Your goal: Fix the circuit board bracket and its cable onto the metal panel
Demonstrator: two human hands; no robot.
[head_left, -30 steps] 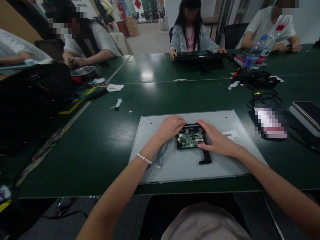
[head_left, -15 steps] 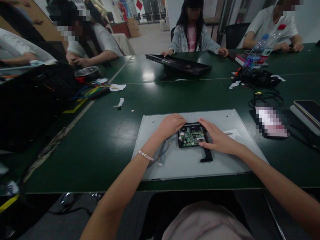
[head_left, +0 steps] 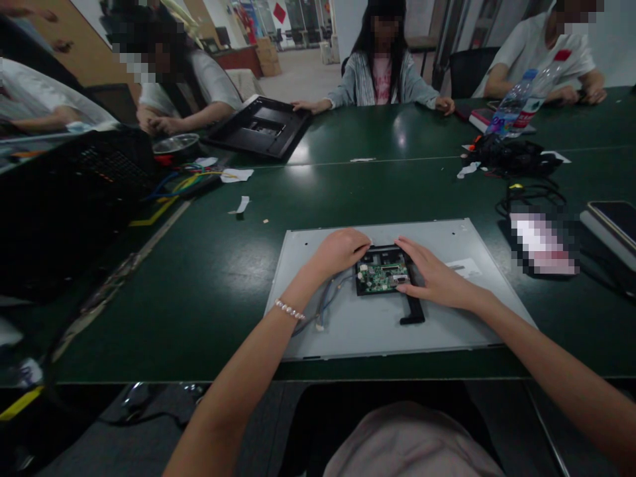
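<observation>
A flat grey display panel (head_left: 358,336) lies on the green table in front of me. On it sits a black plastic frame (head_left: 413,310) holding a green circuit board (head_left: 380,277), with an L-shaped arm reaching toward me. My left hand (head_left: 338,253) has its fingers pinched together at the frame's far left corner. Around the frame's right side is my right hand (head_left: 440,279), fingertips at the far right corner and thumb at the board's near right edge. Thin grey-blue cables (head_left: 324,306) lie on the panel beneath my left wrist.
At left stands a large black casing (head_left: 64,212) beside coloured wires (head_left: 186,180). A phone (head_left: 541,242), black cables and plastic bottles (head_left: 514,106) are on the right. Across the table, a person's hand touches a black bezel (head_left: 261,129); other people sit around.
Across the table, the person has moved the black bezel to the left and tilted it up. My own hands and the frame hold nearly the same place.
</observation>
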